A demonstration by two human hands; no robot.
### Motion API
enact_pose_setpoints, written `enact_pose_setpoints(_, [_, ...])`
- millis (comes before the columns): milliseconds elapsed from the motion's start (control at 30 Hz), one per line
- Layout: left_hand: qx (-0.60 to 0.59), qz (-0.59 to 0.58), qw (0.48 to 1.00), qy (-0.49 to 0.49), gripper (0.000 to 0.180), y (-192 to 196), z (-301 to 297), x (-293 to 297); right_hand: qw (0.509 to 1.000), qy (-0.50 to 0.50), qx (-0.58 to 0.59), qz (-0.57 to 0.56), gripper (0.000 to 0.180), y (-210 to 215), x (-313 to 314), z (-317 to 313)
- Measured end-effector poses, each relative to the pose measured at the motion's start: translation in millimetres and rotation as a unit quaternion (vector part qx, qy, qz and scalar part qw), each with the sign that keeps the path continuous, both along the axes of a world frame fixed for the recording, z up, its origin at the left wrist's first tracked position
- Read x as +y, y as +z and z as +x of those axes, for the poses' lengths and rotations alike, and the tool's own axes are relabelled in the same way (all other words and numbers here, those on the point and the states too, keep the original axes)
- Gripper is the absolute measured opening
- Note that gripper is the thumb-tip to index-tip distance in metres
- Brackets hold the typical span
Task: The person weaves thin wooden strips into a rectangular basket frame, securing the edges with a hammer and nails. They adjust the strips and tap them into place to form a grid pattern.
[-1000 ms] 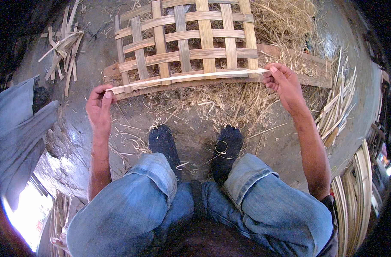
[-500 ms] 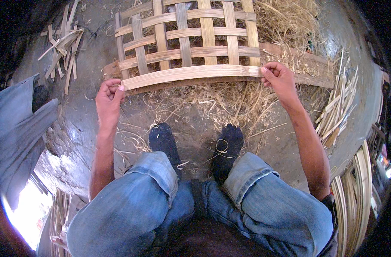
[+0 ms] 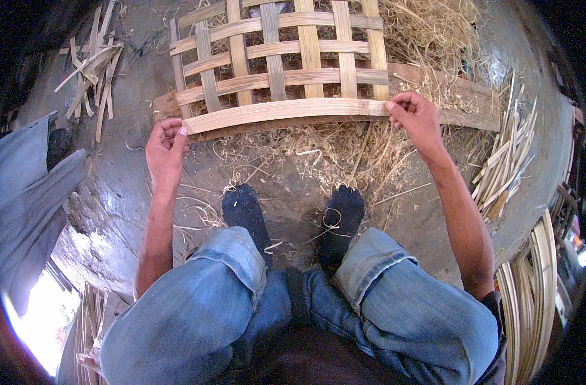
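Note:
A loosely woven mat of flat bamboo strips (image 3: pixel 277 54) lies on the ground ahead of my feet. Its nearest crosswise bamboo strip (image 3: pixel 283 112) runs along the mat's front edge. My left hand (image 3: pixel 166 149) pinches that strip's left end. My right hand (image 3: pixel 416 117) grips its right end, fingers closed over it. The strip lies against the ends of the upright strips. My dark-socked feet (image 3: pixel 293 215) rest just below, with my knees in blue jeans at the bottom.
A wooden plank (image 3: pixel 460 102) lies under the mat's front. Bamboo shavings (image 3: pixel 318 154) cover the ground around it. Loose strips lie at the upper left (image 3: pixel 91 70) and in bundles at the right (image 3: pixel 508 160). A blue cloth (image 3: pixel 30 192) lies at the left.
The front strip has moved up against the mat and turned flat. Both my hands moved forward with it.

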State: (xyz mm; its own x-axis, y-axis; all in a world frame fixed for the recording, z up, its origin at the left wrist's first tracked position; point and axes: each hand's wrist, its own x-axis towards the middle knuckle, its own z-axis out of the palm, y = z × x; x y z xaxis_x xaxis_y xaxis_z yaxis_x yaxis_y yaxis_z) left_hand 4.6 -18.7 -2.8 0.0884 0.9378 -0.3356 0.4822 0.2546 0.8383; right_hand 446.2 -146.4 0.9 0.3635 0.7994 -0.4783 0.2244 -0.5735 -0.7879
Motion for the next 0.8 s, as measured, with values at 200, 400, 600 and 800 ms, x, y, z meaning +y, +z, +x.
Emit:
enact_pose_setpoints(200, [0.009,0.000,1.000,0.012,0.021,1,3,-2,1.000,-0.007,0.003,0.003,0.018,-2,-1,-1])
enact_pose_setpoints(400, [0.025,0.013,1.000,-0.006,0.020,-1,2,-2,1.000,-0.010,-0.003,0.004,0.017,0,1,-4])
enact_pose_setpoints(600, [0.076,0.024,0.997,-0.004,0.023,-7,0,-1,1.000,-0.005,0.007,-0.001,0.015,-4,1,-2])
enact_pose_setpoints(800, [0.098,0.032,0.995,0.008,0.023,-7,4,-1,1.000,0.003,-0.014,-0.007,0.014,-6,1,-1])
